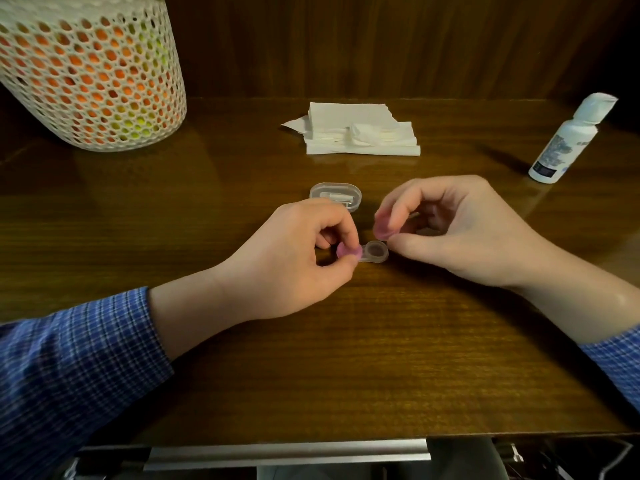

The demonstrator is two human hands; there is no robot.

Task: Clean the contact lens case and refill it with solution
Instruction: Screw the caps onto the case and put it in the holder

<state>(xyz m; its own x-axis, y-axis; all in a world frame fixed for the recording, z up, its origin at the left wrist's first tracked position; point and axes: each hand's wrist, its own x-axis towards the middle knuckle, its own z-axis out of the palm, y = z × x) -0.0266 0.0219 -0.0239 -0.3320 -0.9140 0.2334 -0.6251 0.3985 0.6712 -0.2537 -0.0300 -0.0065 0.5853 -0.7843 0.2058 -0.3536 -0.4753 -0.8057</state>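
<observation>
A clear contact lens case (374, 252) lies on the wooden table at the centre, its right well uncovered. My left hand (294, 258) pinches the pink cap (347, 251) that sits on the case's left well. My right hand (457, 226) holds the other pink cap (383, 226) lifted just above the open well, pinched between thumb and fingers. A white solution bottle (568, 140) with a flip cap stands at the far right. A stack of white tissues (360, 128) lies behind the hands.
A small clear plastic box (334, 194) sits just behind my left hand. A white mesh basket (90, 71) with orange and green contents stands at the back left. A dark wooden wall rises behind the table. The table's front edge runs along the bottom.
</observation>
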